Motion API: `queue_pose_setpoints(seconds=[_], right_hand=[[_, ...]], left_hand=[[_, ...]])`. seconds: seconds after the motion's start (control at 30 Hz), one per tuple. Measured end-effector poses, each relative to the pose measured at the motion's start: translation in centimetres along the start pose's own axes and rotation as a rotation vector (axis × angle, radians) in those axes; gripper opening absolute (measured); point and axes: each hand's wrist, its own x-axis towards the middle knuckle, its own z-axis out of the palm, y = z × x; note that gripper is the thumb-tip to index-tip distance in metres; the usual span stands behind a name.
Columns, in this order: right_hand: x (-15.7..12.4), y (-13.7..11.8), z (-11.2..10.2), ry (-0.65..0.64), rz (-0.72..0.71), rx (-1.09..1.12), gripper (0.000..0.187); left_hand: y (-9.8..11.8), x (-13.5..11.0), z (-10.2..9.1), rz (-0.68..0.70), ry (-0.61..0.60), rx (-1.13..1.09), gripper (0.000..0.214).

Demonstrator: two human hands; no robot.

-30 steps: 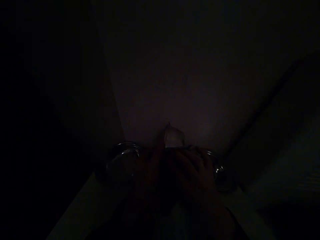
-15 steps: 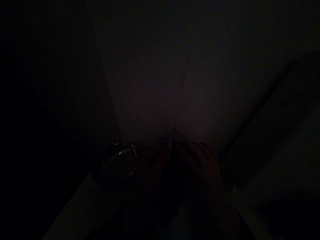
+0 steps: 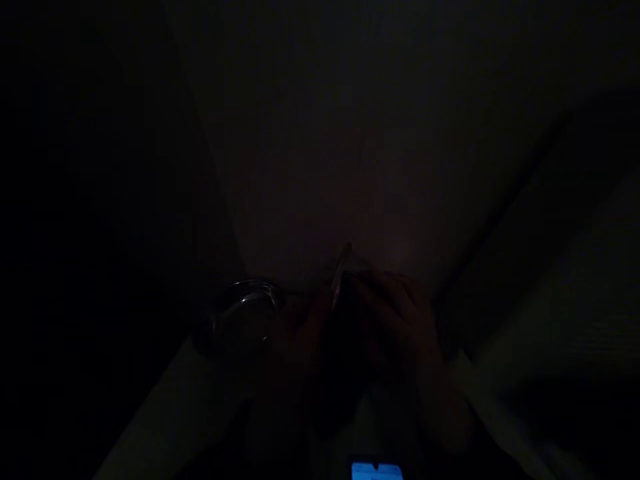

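The scene is very dark. My left hand [image 3: 305, 327] and my right hand [image 3: 400, 313] meet at the lower middle, fingers curled round a dark thing I cannot make out. A thin pale edge [image 3: 343, 270], like a flap or sheet, sticks up between the two hands. A round glass or metal bowl [image 3: 240, 320] sits just left of my left hand, catching faint glints on its rim.
A pale surface [image 3: 165, 427] runs under the hands, with a wall corner behind. A lit blue screen [image 3: 376, 471] shows at the bottom edge. Dark shapes fill the left and right sides.
The pale piece between my hands has turned edge-on and narrowed. A shiny bowl on the right is now hidden behind my right hand. A blue screen has come into view at the bottom.
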Motion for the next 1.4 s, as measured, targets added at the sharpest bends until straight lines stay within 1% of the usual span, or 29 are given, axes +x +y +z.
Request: queue_pose_setpoints(seconds=[0.17, 0.3, 0.4, 0.5, 0.57, 0.67, 0.77, 0.9, 1.0, 1.13, 1.23, 1.3, 1.4], right_hand=[[-0.5, -2.1, -1.4, 0.005, -0.038, -0.097, 0.028], [-0.7, -2.3, -1.6, 0.021, -0.076, -0.138, 0.028], [-0.2, -1.8, -1.1, -0.002, 0.011, -0.138, 0.028], [0.3, -1.2, -0.7, -0.012, 0.06, -0.072, 0.029], [0.3, -0.9, -0.6, -0.013, 0.028, -0.041, 0.029], [0.2, -0.6, -0.9, -0.015, -0.054, -0.026, 0.03], [0.0, -0.3, -1.0, -0.028, -0.067, -0.003, 0.032], [0.3, 0.5, -0.9, -0.029, 0.043, 0.041, 0.032], [0.5, 1.1, -0.8, -0.033, 0.105, 0.078, 0.03], [0.1, 0.8, -0.8, -0.052, 0.018, 0.078, 0.03], [-0.4, 0.1, -0.7, -0.043, -0.038, 0.069, 0.03], [-0.5, -0.1, -0.6, -0.033, -0.039, 0.06, 0.03], [-0.2, 0.4, -0.3, -0.03, 0.008, 0.046, 0.032]], left_hand=[[0.6, -0.8, -0.4, 0.004, -0.008, 0.032, 0.021], [0.8, -0.9, -0.8, 0.059, -0.027, 0.09, 0.024], [0.4, -0.8, -1.4, 0.106, -0.05, 0.138, 0.027], [-0.2, -0.4, -1.7, 0.131, -0.005, 0.15, 0.029], [-0.3, -0.1, -1.3, 0.134, 0.034, 0.142, 0.028], [0.0, 0.1, -0.1, 0.147, 0.067, 0.132, 0.027], [0.5, -0.2, 0.7, 0.158, 0.091, 0.145, 0.028], [0.3, -0.8, 0.6, 0.181, 0.068, 0.155, 0.031], [0.2, -0.8, 0.5, 0.163, 0.055, 0.14, 0.032], [0.3, -0.1, 0.5, 0.121, 0.132, 0.19, 0.029], [0.4, 0.3, 0.5, 0.147, 0.163, 0.186, 0.03], [0.3, 0.2, 0.5, 0.16, 0.16, 0.181, 0.031], [0.1, 0.0, 0.5, 0.159, 0.134, 0.176, 0.031]])
